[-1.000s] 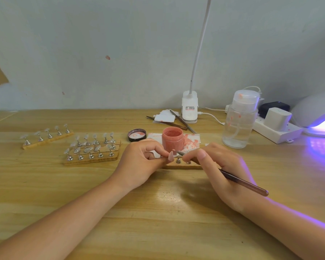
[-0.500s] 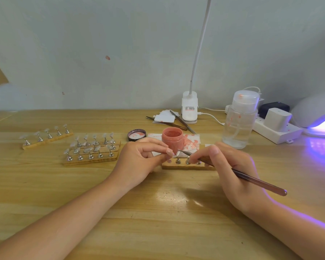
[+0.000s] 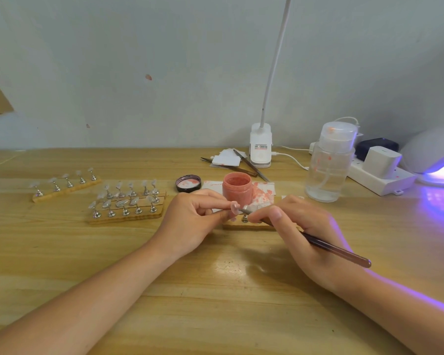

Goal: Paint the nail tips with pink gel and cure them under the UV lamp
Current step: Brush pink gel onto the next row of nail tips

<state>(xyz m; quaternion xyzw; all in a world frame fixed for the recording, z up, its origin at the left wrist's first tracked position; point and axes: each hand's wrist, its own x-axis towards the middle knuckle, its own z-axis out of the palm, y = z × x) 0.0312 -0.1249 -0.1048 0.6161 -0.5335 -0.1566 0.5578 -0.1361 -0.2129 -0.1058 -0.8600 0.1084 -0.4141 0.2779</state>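
Note:
My left hand (image 3: 192, 221) pinches a small pink nail tip (image 3: 234, 207) between thumb and forefinger, just in front of the open jar of pink gel (image 3: 237, 188). My right hand (image 3: 300, 226) grips a thin brush (image 3: 336, 250) like a pen, and the brush's metal end meets the nail tip. Beneath both hands lies a small wooden holder strip (image 3: 249, 224) with metal studs, partly hidden. At the far right edge the UV lamp (image 3: 436, 160) glows violet.
Two wooden racks of clear nail tips (image 3: 124, 201) (image 3: 66, 184) sit at the left. The jar's black lid (image 3: 188, 183), stained paper, tweezers (image 3: 251, 165), a clip lamp base (image 3: 260, 147), a clear pump bottle (image 3: 330, 162) and a power strip (image 3: 379, 172) stand behind.
My right hand drew back to the right half a second ago, then came in again, so the brush tip is back on the nail tip that my left hand holds.

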